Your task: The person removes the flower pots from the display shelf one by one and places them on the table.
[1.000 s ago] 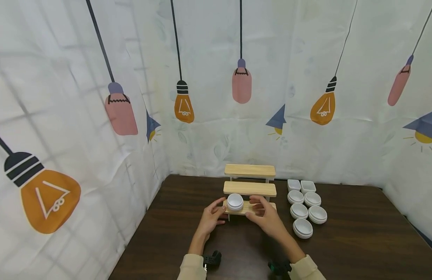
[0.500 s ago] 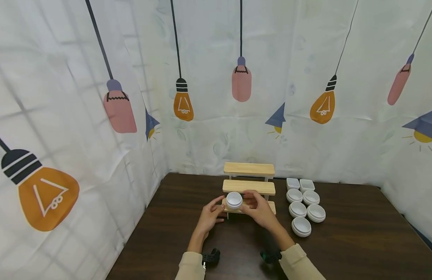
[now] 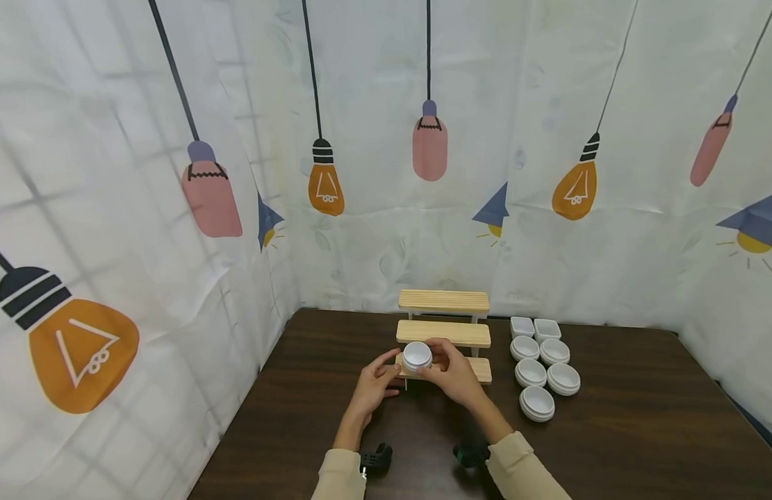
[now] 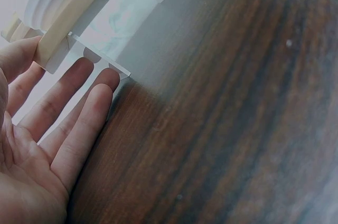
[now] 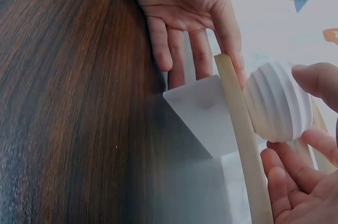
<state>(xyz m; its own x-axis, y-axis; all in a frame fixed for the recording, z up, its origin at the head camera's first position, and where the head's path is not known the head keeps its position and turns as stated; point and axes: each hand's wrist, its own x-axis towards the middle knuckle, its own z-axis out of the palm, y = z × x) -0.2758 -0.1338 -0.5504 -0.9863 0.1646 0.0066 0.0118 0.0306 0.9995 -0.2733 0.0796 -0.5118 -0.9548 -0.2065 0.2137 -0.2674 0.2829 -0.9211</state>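
Observation:
A stack of white round bowls stands at the left end of the lowest plank of a three-tier wooden display stand. My right hand holds the stack from its right side, the thumb in front and the index finger behind. In the right wrist view, the ridged sides of the bowls show beside the thumb. My left hand pinches the left end of the lowest plank between thumb and index finger. Its other fingers extend below, beside the clear support.
Right of the stand, several round white bowls sit in stacks on the dark wooden table. Two square white dishes stand behind them. A white curtain printed with lamps hangs close behind the table.
My right hand has moved left along the lowest plank and closed in on the bowl stack. The left hand stays at the plank's end.

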